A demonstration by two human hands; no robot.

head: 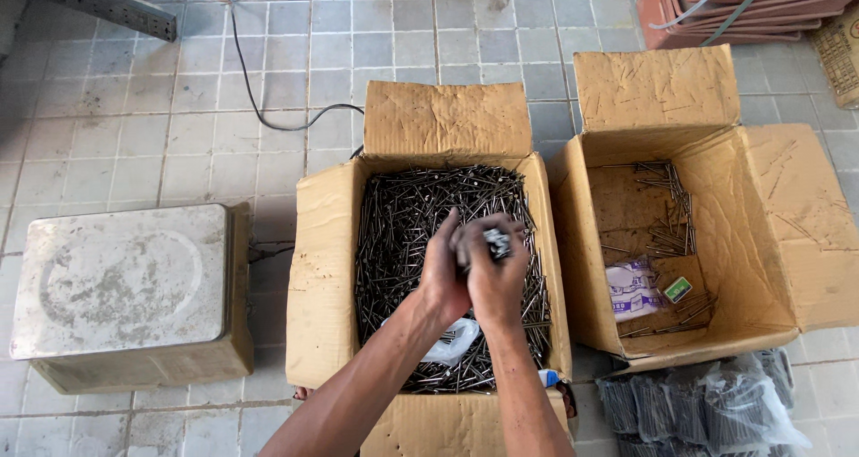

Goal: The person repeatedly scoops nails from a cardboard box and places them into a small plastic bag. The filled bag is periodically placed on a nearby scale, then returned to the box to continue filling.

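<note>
A workshop floor — cartons of nails (447, 215), a platform scale (125, 282).

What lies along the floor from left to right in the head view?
Metal-topped scale → cardboard box full of nails, with both hands over it → nearly empty cardboard box → bagged nail bundles at lower right.

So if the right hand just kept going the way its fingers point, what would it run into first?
Probably the heap of loose nails in the middle cardboard box. The right hand, gripping a small bundle of nails, points up-frame over it; its height above the heap is unclear.
</note>
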